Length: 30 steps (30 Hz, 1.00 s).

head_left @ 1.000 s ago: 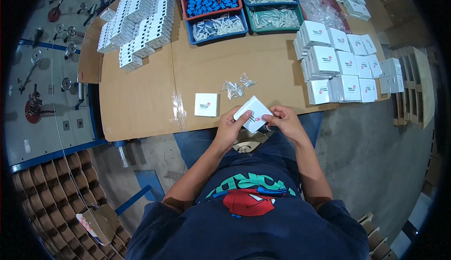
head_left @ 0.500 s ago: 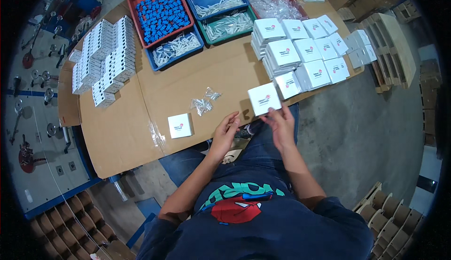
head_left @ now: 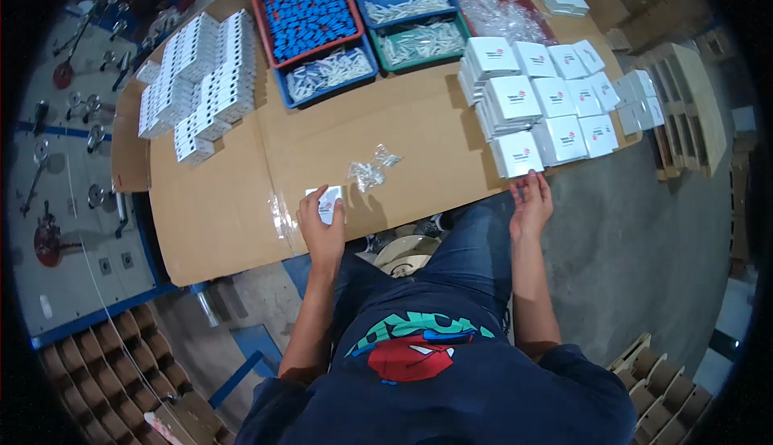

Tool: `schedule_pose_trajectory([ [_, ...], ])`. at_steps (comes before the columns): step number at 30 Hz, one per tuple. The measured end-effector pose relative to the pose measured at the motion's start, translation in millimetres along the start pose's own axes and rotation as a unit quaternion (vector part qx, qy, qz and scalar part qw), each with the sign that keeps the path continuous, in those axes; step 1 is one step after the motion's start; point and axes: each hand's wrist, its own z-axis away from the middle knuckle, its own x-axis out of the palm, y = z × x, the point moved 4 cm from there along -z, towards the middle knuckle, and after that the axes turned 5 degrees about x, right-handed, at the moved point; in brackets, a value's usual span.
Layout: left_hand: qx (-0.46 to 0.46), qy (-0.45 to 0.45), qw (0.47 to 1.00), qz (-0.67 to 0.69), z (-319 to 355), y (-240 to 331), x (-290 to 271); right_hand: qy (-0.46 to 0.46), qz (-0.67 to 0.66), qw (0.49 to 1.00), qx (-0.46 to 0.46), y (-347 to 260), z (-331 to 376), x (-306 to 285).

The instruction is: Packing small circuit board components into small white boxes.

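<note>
A small white square box [head_left: 328, 205] with a red and dark print lies near the front edge of the cardboard-covered table. My left hand [head_left: 322, 232] is over it, thumb and fingers closed around its sides. At the front of the right-hand group, another white box [head_left: 517, 154] rests at the table's edge. My right hand [head_left: 531, 205] is just below it, fingers apart, fingertips at its near edge. Between the hands but farther back are small clear bags of metal-looking parts [head_left: 369, 175].
Stacked white boxes [head_left: 555, 95] fill the right side; white pieces with dark holes [head_left: 201, 75] are stacked left. At the back stand a red tray of blue parts [head_left: 278, 60], blue and green trays [head_left: 394, 68] of plugs, and a tray of clear bags [head_left: 499, 6]. Wooden pallets [head_left: 684, 107] stand beyond.
My right hand has carried a white box rightward onto the front of the stacked group and loosened its fingers. My left hand has moved left and taken hold of the lone white box.
</note>
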Motion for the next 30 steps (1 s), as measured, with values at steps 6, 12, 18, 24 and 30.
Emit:
schedule_pose_trajectory([
  [6, -0.006, 0.039, 0.993, -0.108, 5, -35, -5, 0.002, -0.02, 1.0, 0.004, 4, 8, -4],
  [12, -0.058, 0.005, 0.984, -0.17, 6, -32, 1, -0.128, 0.095, 0.986, 0.055, 35, 44, 23],
  [18, -0.006, 0.003, 0.99, -0.143, 11, -28, -3, -0.438, 0.348, 0.828, 0.043, 102, 97, 102],
  [24, 0.13, -0.054, 0.989, -0.048, 28, 25, -10, -0.51, 0.415, 0.723, -0.213, 98, 170, 174],
  [30, 0.074, -0.03, 0.987, 0.14, 39, 15, -16, -0.568, 0.309, 0.753, 0.117, 124, 147, 167],
])
